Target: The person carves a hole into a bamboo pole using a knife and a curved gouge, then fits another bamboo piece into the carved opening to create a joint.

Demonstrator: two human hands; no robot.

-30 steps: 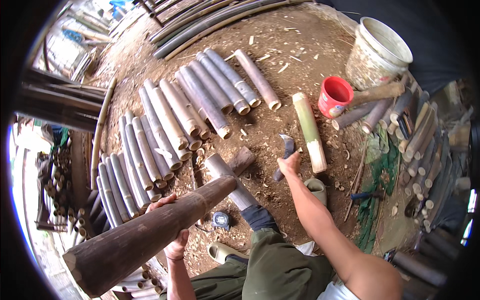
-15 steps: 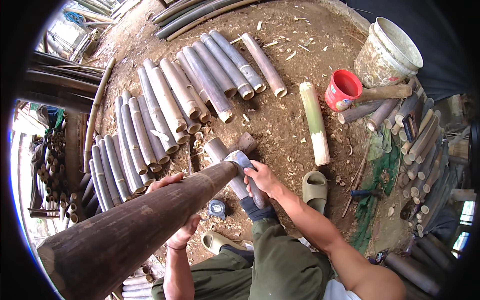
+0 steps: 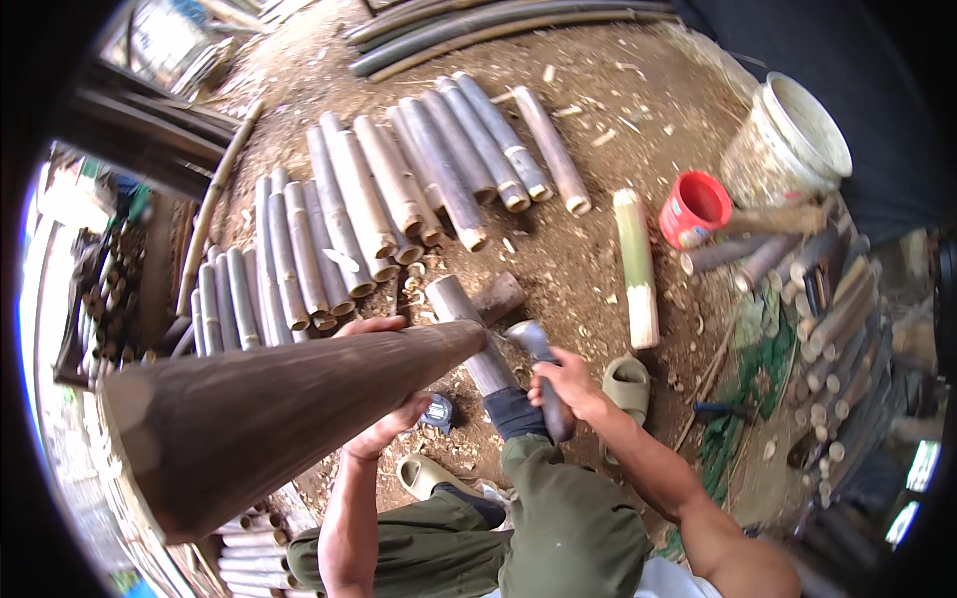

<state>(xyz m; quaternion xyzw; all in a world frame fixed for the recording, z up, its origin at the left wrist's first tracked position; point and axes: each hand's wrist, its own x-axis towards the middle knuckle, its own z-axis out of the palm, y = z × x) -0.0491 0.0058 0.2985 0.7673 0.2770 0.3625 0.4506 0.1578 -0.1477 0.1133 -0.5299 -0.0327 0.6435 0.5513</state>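
My left hand [image 3: 387, 429] grips a thick dark-brown bamboo pole [image 3: 289, 399] from below, fingers showing on its far side. The pole slants from the lower left, its big near end close to the camera. Its narrower far end lies over a short bamboo log [image 3: 455, 304], which is beside my raised foot. My right hand [image 3: 570, 387] is closed round the dark handle of a hatchet [image 3: 534, 341]. The hatchet's grey metal head is just right of the pole's far end, apart from it.
Cut bamboo pieces [image 3: 349, 209] lie in rows ahead and left. A partly peeled green bamboo piece [image 3: 635, 259], a red bucket [image 3: 673, 214] and white buckets [image 3: 748, 154] stand or lie to the right. A tape measure [image 3: 437, 411] is near my feet. Bamboo is stacked far right [image 3: 847, 319].
The hatchet has moved right and down, away from the pole's far end. The pole's near end has swung up a little in my left hand. The whole view has shifted slightly.
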